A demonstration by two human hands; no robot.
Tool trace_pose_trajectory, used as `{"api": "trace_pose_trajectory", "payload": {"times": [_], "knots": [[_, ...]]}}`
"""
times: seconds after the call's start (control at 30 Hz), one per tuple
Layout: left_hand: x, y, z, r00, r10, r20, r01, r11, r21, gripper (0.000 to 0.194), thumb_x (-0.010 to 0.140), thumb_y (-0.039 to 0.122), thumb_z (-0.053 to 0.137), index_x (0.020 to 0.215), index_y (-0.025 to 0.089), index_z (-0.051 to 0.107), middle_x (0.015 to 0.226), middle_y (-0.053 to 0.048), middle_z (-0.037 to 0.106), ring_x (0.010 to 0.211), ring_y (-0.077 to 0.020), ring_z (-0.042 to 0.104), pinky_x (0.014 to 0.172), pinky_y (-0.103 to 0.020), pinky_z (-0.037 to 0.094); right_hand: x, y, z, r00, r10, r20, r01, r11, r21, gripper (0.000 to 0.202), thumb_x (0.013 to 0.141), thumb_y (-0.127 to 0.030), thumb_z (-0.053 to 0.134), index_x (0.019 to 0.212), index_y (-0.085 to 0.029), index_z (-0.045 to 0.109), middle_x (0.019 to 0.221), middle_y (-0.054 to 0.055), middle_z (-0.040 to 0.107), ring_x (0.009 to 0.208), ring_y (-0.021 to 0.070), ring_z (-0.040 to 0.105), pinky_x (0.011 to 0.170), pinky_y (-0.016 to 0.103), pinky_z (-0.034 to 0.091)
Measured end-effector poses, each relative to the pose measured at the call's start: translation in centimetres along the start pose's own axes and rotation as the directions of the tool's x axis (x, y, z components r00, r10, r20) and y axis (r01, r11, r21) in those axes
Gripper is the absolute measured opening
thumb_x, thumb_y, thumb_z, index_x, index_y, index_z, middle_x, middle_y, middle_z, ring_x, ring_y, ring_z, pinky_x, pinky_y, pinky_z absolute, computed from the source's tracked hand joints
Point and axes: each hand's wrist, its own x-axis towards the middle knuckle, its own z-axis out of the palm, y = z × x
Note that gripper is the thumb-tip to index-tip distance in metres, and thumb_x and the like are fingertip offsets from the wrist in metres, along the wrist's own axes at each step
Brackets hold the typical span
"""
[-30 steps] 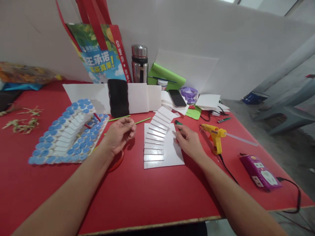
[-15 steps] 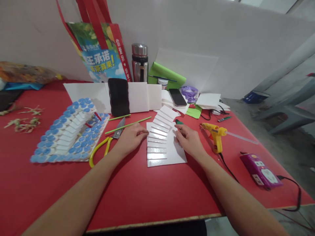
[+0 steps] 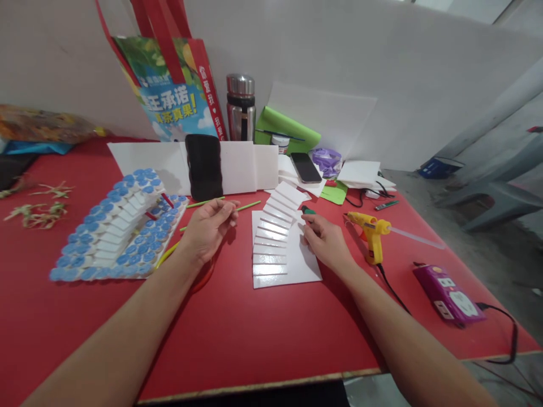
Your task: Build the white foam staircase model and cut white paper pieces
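Observation:
A fan-shaped flight of overlapping white strips (image 3: 270,250) lies across a white board (image 3: 303,270) on the red table. My left hand (image 3: 210,229) hovers to the left of the board, above scissors with yellow handles (image 3: 166,255), mostly hidden under it. Its thumb and fingers are drawn together, and a thin green stick (image 3: 249,206) passes behind the fingertips; any object in the pinch is hidden. At the board's right side, my right hand (image 3: 324,240) has curled fingers touching or just over the edge. A dark green object (image 3: 308,210) shows just beyond those fingers.
A stair model (image 3: 112,229) edged with blue rounds stands left. Right are a yellow glue gun (image 3: 371,232) and a purple power socket (image 3: 449,294). Behind stand a black phone-like object (image 3: 204,167), steel flask (image 3: 241,107) and shopping bag (image 3: 173,90). A phone (image 3: 305,168) lies on papers.
My left hand has moved left, away from the strips and over the scissors, turning its palm side more toward me. My right hand and the white strips have stayed put.

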Motion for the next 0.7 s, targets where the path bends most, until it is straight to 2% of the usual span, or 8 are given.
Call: {"api": "trace_pose_trajectory", "payload": {"times": [0.13,0.27,0.33,0.4,0.47,0.53,0.6,0.7], "knots": [[0.2,0.1,-0.2,0.998,-0.053,0.027,0.053,0.999,-0.007,0.017,0.081,0.023,0.076,0.079,0.016,0.06,0.086,-0.006,0.071,0.068,-0.0113,0.058,0.063,-0.023,0.047,0.0,0.0,0.0,1.0,0.003,0.01,-0.003,1.0,0.014,0.041,0.096,-0.041,0.05,0.125,-0.015,0.064,0.067,0.002,0.07,0.053,0.0197,0.059,0.059,0.033,0.046],[0.1,0.2,-0.8,0.999,-0.006,0.047,-0.003,0.983,0.185,0.017,0.085,0.031,0.07,0.081,0.02,0.058,0.061,0.004,0.052,0.053,-0.0106,0.044,0.054,-0.023,0.036,0.0,0.0,0.1,1.0,0.002,0.009,-0.002,1.0,0.022,0.042,0.095,-0.041,0.052,0.124,-0.015,0.065,0.066,0.001,0.07,0.051,0.0191,0.058,0.058,0.033,0.045],[-0.1,0.5,-0.9,0.996,0.047,0.077,-0.071,0.936,0.345,0.012,0.085,0.03,0.07,0.082,0.021,0.063,0.061,0.003,0.053,0.056,-0.0126,0.045,0.057,-0.025,0.036,0.0,0.0,0.1,1.0,0.011,-0.002,-0.011,1.0,0.016,0.041,0.095,-0.04,0.052,0.125,-0.016,0.065,0.066,0.001,0.07,0.049,0.0185,0.057,0.059,0.033,0.046],[-0.5,0.7,-1.0,0.974,0.111,0.196,-0.209,0.772,0.6,0.009,0.087,0.027,0.066,0.09,0.021,0.072,0.075,-0.002,0.063,0.069,-0.0177,0.055,0.067,-0.029,0.042,0.0,-0.1,0.0,1.0,0.023,-0.011,-0.023,1.0,0.014,0.04,0.095,-0.039,0.051,0.125,-0.016,0.065,0.065,0.0,0.07,0.048,0.0181,0.057,0.059,0.033,0.047],[-0.9,0.9,-0.9,0.92,0.114,0.374,-0.382,0.466,0.798,0.024,0.09,0.026,0.059,0.107,0.023,0.076,0.093,-0.007,0.067,0.086,-0.0244,0.06,0.079,-0.036,0.045,0.0,-0.2,0.0,1.0,0.024,-0.018,-0.023,1.0,0.011,0.039,0.095,-0.039,0.051,0.124,-0.016,0.066,0.064,0.0,0.069,0.048,0.0181,0.057,0.06,0.034,0.048],[-1.2,0.9,-0.6,0.876,0.066,0.479,-0.481,0.197,0.854,0.033,0.093,0.033,0.057,0.117,0.022,0.074,0.098,-0.01,0.065,0.091,-0.0292,0.06,0.083,-0.041,0.045,0.0,-0.2,-0.1,1.0,0.013,-0.016,-0.013,1.0,0.009,0.038,0.095,-0.039,0.051,0.122,-0.016,0.066,0.064,0.0,0.069,0.049,0.0184,0.058,0.061,0.033,0.048],[-1.2,0.7,-0.4,0.857,0.027,0.515,-0.515,0.05,0.856,0.034,0.094,0.042,0.057,0.111,0.019,0.075,0.094,-0.011,0.06,0.088,-0.03,0.057,0.08,-0.042,0.044,0.0,-0.3,-0.1,1.0,0.01,-0.01,-0.01,1.0,0.007,0.039,0.095,-0.038,0.051,0.123,-0.016,0.066,0.065,0.001,0.069,0.051,0.0186,0.06,0.061,0.033,0.048],[-0.8,0.0,-0.3,0.839,0.012,0.544,-0.544,-0.01,0.839,0.031,0.098,0.037,0.053,0.086,0.019,0.074,0.086,-0.01,0.054,0.081,-0.0271,0.053,0.075,-0.039,0.041,0.0,-0.4,-0.1,1.0,0.015,-0.005,-0.015,1.0,0.007,0.04,0.095,-0.037,0.051,0.125,-0.015,0.065,0.066,0.001,0.071,0.052,0.0188,0.06,0.06,0.032,0.047]]}}
